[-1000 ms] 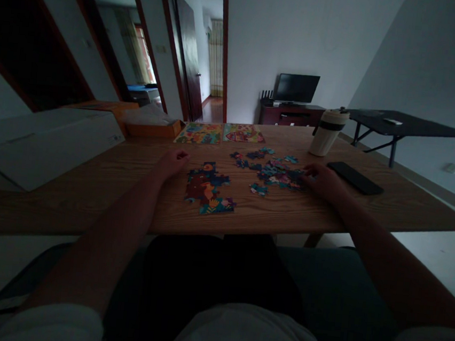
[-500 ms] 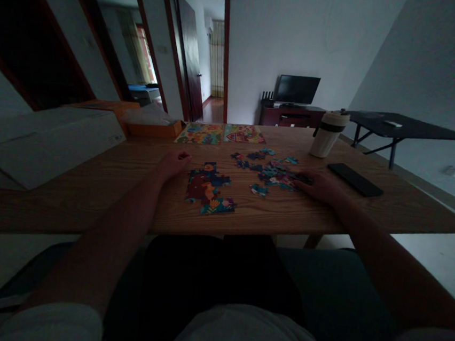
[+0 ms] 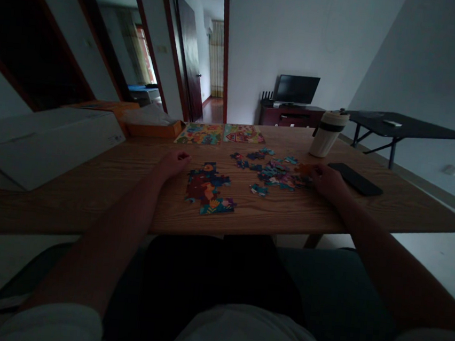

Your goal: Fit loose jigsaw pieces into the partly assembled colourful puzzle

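Puzzle (image 3: 200, 188) sits part-joined on the worktop (image 3: 271, 215), over to my left, one flat slab with a jagged right side, and I see nothing in it altered over this last second. Across to the right lies the heap (image 3: 275, 171) of loose bits, and here's the action! Half a second ago I had the right hand (image 3: 325, 180) down over the heap's edge; now it's drawn back to the right. Left hand (image 3: 175, 163) hasn't budged, just beside the puzzle's far left edge, its grip loosely curled, nothing showing in it, though I can't make out the inside in this gloom. And the smallest, newest thing: an orange piece (image 3: 303, 170) has come into sight at the right hand's fingertips! That grip looks nearly closed, touching the piece, I'd say; pinched or merely nudged, I cannot tell. My read: one bit singled out, the puzzle itself no bigger.
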Motion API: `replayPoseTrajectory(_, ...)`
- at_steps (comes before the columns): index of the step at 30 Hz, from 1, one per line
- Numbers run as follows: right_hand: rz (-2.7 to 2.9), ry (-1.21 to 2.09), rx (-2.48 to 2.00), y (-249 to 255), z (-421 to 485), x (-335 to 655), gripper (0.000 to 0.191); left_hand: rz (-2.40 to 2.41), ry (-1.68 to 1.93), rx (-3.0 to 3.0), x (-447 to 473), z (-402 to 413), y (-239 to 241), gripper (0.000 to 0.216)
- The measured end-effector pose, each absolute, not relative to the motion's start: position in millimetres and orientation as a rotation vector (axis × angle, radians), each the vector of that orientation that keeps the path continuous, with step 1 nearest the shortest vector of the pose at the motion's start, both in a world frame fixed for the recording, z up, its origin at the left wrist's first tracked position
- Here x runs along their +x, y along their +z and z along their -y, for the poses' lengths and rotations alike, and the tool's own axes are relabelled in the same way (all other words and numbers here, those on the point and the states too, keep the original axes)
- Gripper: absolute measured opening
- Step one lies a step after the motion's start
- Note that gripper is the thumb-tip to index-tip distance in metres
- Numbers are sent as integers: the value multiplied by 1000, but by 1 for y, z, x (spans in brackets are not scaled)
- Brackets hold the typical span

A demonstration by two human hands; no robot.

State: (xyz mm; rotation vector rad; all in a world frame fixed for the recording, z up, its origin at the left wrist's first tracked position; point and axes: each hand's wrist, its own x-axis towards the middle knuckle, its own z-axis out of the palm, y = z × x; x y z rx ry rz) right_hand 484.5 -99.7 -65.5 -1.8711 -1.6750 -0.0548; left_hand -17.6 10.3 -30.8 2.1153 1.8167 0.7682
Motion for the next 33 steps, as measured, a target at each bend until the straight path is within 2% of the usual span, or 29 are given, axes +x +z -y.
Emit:
replayPoseTrajectory(9, 1742, 188, -1716, -62, 106, 478, 34, -1837, 760, 2118, -14, -6, -27, 27)
replayPoseTrajectory(14, 1795, 120, -1733, -61, 111, 479, 36, -1832, 742, 2136, -15, -9, -30, 29)
replayPoseTrajectory(20, 2086, 153, -1694, -63, 119, 477, 58, -1674, 492, 2219, -14, -8, -36, 46)
replayPoseTrajectory(26, 1990, 151, -1709, -69, 114, 478, 51, -1646, 472, 2243, -11, -3, -34, 49)
replayPoseTrajectory(33, 1784, 168, -1638, -67, 111, 478, 54, -1668, 496, 2215, -10, 0, -31, 46)
